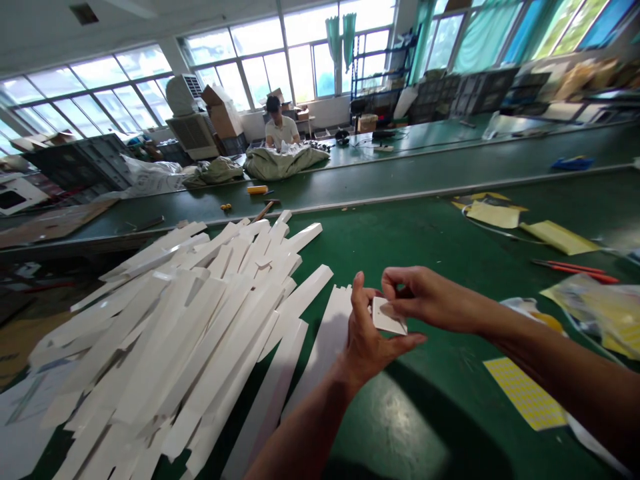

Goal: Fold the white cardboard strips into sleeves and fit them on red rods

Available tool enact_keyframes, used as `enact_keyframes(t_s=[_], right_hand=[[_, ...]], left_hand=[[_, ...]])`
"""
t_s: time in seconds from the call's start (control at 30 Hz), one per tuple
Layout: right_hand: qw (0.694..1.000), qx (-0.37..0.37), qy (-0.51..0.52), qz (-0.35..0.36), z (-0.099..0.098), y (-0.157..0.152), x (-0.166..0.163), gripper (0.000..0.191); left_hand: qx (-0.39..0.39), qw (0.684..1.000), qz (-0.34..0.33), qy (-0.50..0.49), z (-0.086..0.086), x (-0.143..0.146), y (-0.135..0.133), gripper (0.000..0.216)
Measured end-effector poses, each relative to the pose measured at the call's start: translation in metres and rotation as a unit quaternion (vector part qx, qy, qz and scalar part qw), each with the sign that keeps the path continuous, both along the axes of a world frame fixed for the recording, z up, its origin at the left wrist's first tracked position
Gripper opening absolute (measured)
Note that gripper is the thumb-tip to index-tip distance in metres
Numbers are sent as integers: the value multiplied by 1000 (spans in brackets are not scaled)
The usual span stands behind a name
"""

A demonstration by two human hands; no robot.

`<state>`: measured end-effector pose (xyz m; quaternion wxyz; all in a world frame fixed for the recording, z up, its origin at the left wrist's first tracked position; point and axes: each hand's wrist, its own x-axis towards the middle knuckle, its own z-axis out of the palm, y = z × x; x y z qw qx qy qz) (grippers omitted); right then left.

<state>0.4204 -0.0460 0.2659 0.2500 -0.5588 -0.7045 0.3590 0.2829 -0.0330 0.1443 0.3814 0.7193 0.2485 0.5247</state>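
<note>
One white plate (pixel 391 325), face tilted our way, long axis unclear, flat and squarish! Left hand (pixel 367 341) grips it above the table (pixel 400 230), short of the far edge; right hand (pixel 423 297) curls against it, grasp unclear.

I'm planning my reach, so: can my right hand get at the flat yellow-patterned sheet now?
Probably yes: the sheet lies on the green tabletop, nothing seen resting on it, and bare tabletop shows between it and the right hand. That hand is touching a small square white piece, though.
</note>
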Motion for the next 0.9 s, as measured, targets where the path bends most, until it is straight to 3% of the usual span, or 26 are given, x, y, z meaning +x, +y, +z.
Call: enact_keyframes(t_s=[0.1, 0.17, 0.23, 0.3, 0.37, 0.4, 0.43, 0.53, 0.6, 0.7, 0.73, 0.8, 0.9], right_hand=[[998, 8, 27, -47, 3, 4, -3, 30], [990, 20, 99, -98, 9, 7, -4, 37], [963, 41, 213, -159, 7, 10, -4, 42], [941, 52, 260, -209, -13, 12, -7, 44], [957, -2, 181, -228, -57, 13, -13, 43], [966, -92, 102, -218, -85, 13, -19, 41], [956, -191, 27, -222, -115, 13, -26, 40], [927, -270, -49, -256, -195, 11, -50, 37], [921, -271, -77, -271, -227, 13, -65, 38], [916, -264, -117, -278, -244, 22, -83, 34], [914, -264, -131, -279, -245, 26, -88, 33], [911, -262, -154, -280, -244, 36, -98, 36], [912, -254, -172, -273, -247, 49, -109, 51]], left_hand=[[6, 999, 37, -13, 15, 1, 0, 109], [-34, 998, 32, -29, 44, -6, 4, 101], [-101, 994, 23, -30, 81, -23, 17, 96], [-130, 988, 74, 41, 109, -48, 37, 92], [-121, 966, 148, 175, 115, -73, 58, 88], [-111, 945, 174, 253, 106, -84, 66, 89], [-102, 918, 202, 327, 91, -94, 71, 93], [-29, 814, 286, 505, 12, -115, 61, 102], [33, 750, 314, 582, -50, -130, 39, 99], [67, 707, 291, 641, -123, -163, 10, 86], [77, 697, 285, 653, -137, -175, 5, 77], [84, 682, 294, 664, -149, -193, 6, 64], [5, 707, 307, 637, -136, -194, 18, 62]])
